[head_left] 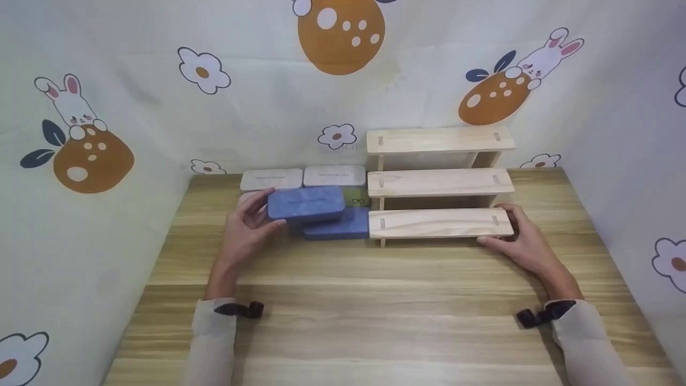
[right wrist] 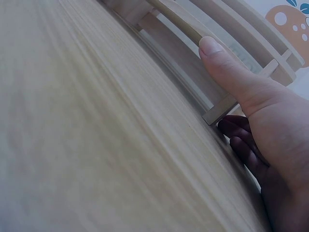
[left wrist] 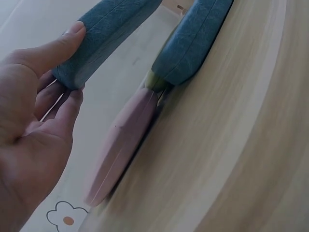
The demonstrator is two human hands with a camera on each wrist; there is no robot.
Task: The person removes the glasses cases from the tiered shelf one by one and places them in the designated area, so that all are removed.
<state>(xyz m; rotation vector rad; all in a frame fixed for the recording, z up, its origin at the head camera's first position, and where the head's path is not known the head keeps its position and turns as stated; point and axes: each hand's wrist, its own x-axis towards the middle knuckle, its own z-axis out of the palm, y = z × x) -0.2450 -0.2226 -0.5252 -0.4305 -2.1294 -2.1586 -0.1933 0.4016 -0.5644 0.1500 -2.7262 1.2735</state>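
Observation:
My left hand (head_left: 242, 229) grips the left end of a blue glasses case (head_left: 306, 202), thumb on the near side and fingers behind. The case is raised over the other cases and partly covers them. A second blue glasses case (head_left: 343, 228) lies on the table beside the wooden three-step rack (head_left: 439, 224). Behind it shows a green case (head_left: 356, 197) with a glasses drawing. A pink case (left wrist: 123, 140) lies below the held one in the left wrist view. My right hand (head_left: 529, 244) holds the right end of the rack's lowest step, thumb on its front edge.
Two pale cases (head_left: 271, 179) (head_left: 335, 176) lie at the back of the wood-grain table (head_left: 386, 311), left of the rack. A printed cloth (head_left: 257, 118) with rabbits and flowers encloses the table at the back and sides.

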